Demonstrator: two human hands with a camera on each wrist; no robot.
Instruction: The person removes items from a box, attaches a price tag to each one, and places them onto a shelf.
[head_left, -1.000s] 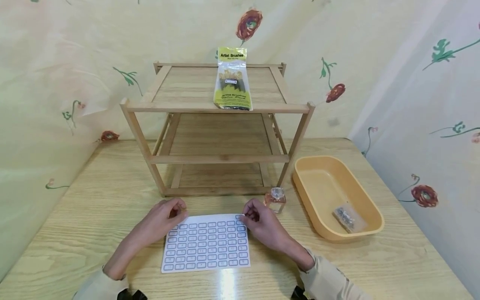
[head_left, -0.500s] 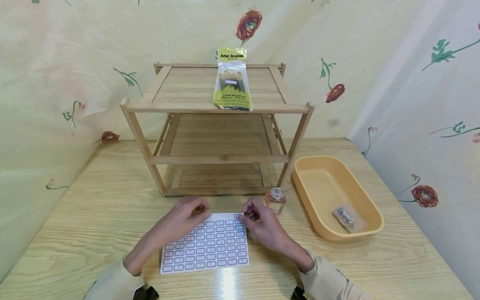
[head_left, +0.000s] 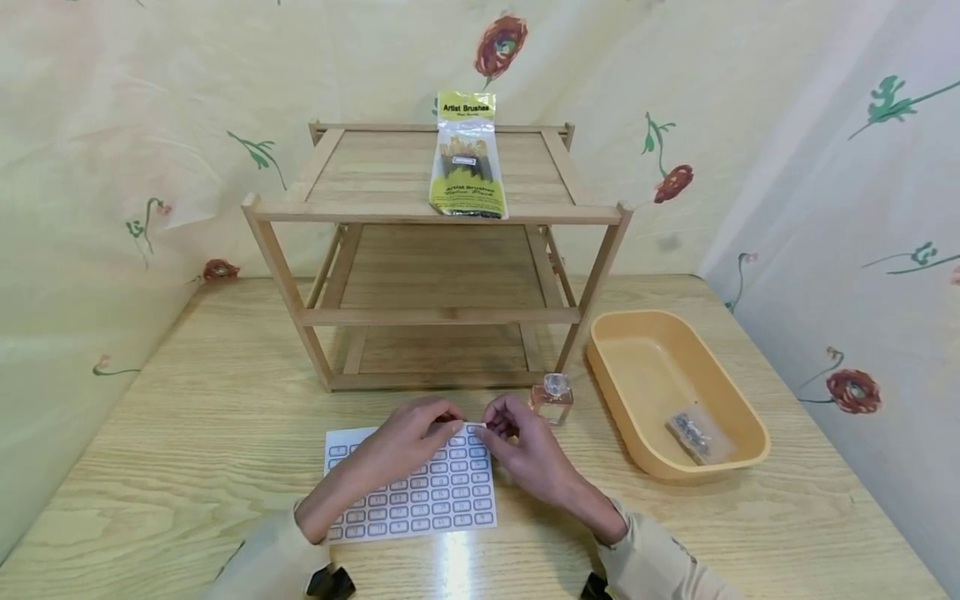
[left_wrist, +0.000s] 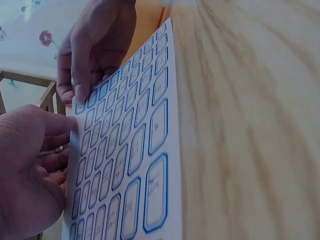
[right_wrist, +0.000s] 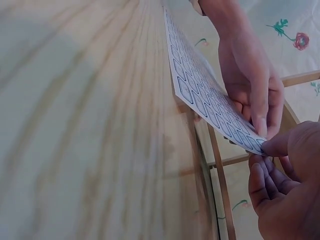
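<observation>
A white sheet of labels, printed with rows of small blue-bordered boxes, lies near the front of the table. At its far right corner my right hand pinches the sheet between thumb and fingers; the right wrist view shows the thumb on top and fingertips beneath. My left hand reaches across the sheet and pinches the far edge just left of that corner. In the left wrist view the left thumb lies at the sheet's edge, its other fingers curled behind. The left forearm hides part of the labels.
Behind the hands stands a three-tier wooden rack, with a pack of artist brushes on top. A pink glass bottle stands beside the right hand. The yellow tub at right holds a small clear bag.
My left hand has slid right along the sheet's far edge, from its left corner to near the right one. The right hand has kept its pinch on the corner.
</observation>
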